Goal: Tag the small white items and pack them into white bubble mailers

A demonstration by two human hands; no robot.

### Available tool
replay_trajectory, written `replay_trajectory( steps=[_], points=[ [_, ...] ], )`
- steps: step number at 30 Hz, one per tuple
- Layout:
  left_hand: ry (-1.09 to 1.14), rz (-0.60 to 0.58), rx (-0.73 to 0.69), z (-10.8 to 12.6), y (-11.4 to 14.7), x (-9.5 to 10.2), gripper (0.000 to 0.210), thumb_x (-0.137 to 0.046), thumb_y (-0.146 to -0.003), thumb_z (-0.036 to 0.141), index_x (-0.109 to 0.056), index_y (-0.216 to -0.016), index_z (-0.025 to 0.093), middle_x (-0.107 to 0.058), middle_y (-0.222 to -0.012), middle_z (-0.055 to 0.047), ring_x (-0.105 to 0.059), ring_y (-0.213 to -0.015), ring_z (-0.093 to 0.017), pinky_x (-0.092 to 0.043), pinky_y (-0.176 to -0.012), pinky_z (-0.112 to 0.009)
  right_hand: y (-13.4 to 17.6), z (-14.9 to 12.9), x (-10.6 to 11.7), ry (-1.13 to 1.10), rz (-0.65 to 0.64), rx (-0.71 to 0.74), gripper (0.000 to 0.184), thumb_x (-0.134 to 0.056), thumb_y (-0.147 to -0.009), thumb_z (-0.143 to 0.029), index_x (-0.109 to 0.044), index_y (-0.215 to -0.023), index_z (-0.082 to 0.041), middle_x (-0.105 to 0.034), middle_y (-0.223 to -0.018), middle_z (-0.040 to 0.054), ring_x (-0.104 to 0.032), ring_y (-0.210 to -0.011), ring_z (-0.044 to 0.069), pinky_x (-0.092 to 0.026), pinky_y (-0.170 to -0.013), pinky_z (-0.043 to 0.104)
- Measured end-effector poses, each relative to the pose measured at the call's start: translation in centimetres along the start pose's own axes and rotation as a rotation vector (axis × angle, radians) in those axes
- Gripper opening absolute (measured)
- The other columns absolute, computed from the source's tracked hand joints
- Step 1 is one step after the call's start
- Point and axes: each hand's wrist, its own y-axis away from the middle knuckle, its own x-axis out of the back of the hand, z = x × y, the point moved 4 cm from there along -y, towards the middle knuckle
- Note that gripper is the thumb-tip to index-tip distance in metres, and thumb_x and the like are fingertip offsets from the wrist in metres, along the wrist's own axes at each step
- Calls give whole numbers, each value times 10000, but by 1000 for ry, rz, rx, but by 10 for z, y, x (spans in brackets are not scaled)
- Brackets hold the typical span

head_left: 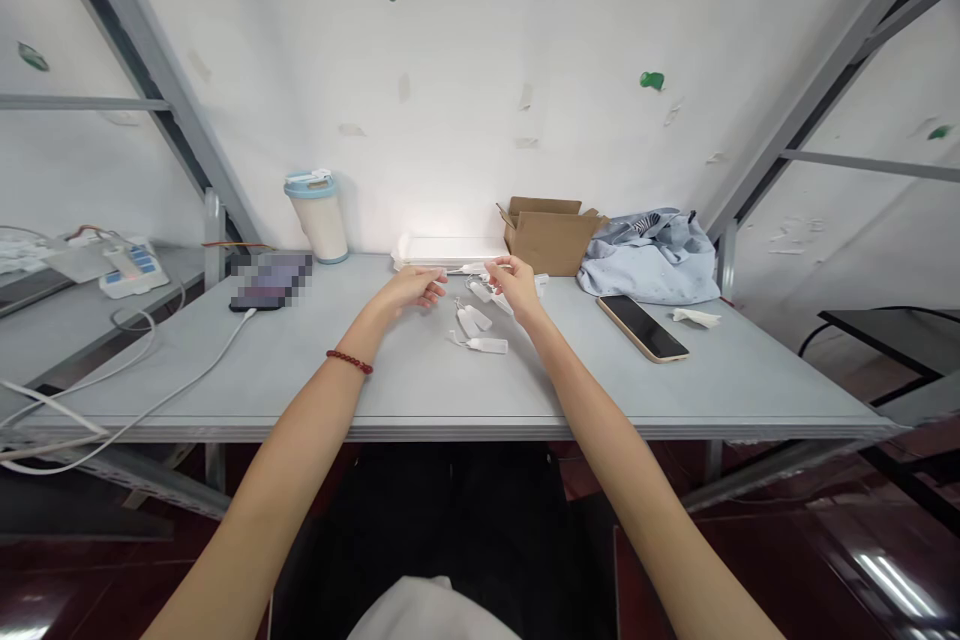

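Over the middle of the grey table (450, 400), my left hand (411, 290) and my right hand (516, 286) face each other a short way apart. A small, slim white plastic piece (472, 268) with a thin light strand spans the space between them. My right hand pinches its thicker end. The left thumb and forefinger are closed at the strand's tip; the other left fingers curl loosely. Several like white pieces lie just below the hands, among them one (487, 346) with a thin loop at its end. Others lie partly hidden beneath my right hand.
Behind the hands are a white tray (450, 248) and an opened cardboard box (551, 238). Bundled light-blue cloth (652, 255), a phone (643, 328) and a crumpled tissue (696, 318) lie right. To the left are a lidded cup (319, 220) and a cabled device (271, 280).
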Motion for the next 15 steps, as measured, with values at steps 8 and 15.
replay_trajectory(
  steps=[8, 15],
  points=[
    [64, 10, 16, 0, -1, 1, 252, -671, -828, 372, -686, -765, 128, -643, -686, -42, -546, -535, -94, -434, -539, -233, 1, 1, -2, -67, -36, 11, 300, -693, -718, -456, -558, -676, -191, -547, -515, -39, -472, -513, 96, -403, -536, 243],
    [85, -53, -9, 4, 3, 0, 296, -797, -685, 401, -695, -750, 131, -659, -696, -47, -553, -571, -106, -448, -561, -241, -4, 12, 0, -42, 1, -17, 434, -681, -735, -591, -525, -653, -194, -583, -514, -14, -517, -504, 109, -427, -550, 253]
  ],
)
